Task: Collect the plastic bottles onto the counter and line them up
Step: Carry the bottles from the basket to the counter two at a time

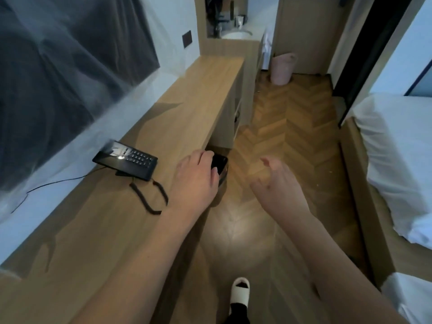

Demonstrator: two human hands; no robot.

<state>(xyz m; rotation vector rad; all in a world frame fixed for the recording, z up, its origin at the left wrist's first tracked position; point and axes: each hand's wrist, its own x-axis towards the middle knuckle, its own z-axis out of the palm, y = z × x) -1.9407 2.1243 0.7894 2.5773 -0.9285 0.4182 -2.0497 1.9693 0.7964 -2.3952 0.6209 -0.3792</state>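
You stand in a narrow hotel-style room: a long wooden table (201, 90) runs along the wall on your left under a plastic-draped dark screen, herringbone floor (292, 127) stretches ahead, and a white bed (397, 148) sits on your right. No plastic bottle shows anywhere in this view, neither on the table nor on the floor, so you have yet to find the task's things; look toward the sink alcove or out of frame.

Your left hand (198, 176) reaches over the table's edge, its fingers curled over a dark glossy object (221, 163) just below the rim. What that object is, I cannot tell, and the fingers hide how firmly the grip closes on it. Your right hand (278, 181) hangs over the floor with its grip spread and loose, holding nothing.

The risks from here:
- The dark object may not be a bottle at all; lifting it would waste the move.
- It sits right at the edge, so a slipping grip could drop it to the floor.
- The telephone (126, 160) and its coiled cord (149, 195) lie just beside your left forearm; a careless sweep may snag the cord and drag the set off.
- The pink bin (281, 69) stands ahead in your walking path.
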